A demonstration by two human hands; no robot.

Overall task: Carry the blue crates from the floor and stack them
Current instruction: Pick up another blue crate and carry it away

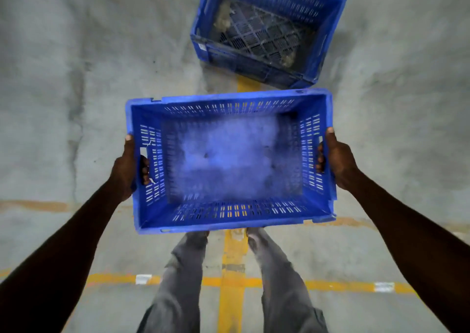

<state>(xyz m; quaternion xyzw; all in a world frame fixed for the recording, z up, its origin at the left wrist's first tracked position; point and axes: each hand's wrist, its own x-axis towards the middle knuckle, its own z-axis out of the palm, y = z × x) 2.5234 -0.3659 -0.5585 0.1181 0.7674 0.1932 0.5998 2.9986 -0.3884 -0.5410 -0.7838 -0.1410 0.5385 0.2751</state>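
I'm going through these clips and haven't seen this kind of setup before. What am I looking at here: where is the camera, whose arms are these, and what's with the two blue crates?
There is no machine here. The single picture comes from a wide-angle camera worn on a person's head, looking forward and down, so you see their own bare arms and grey trouser legs.

The left hand and right hand each grip a handle slot at one short end of the held blue crate, carried level in the air above the legs. It is open-topped, with slotted walls, and looks empty, though its bottom is blurred.

Ahead sits a second blue crate on the concrete floor, turned at an angle, with some pale debris on its grid bottom. Yellow painted lines cross the floor.
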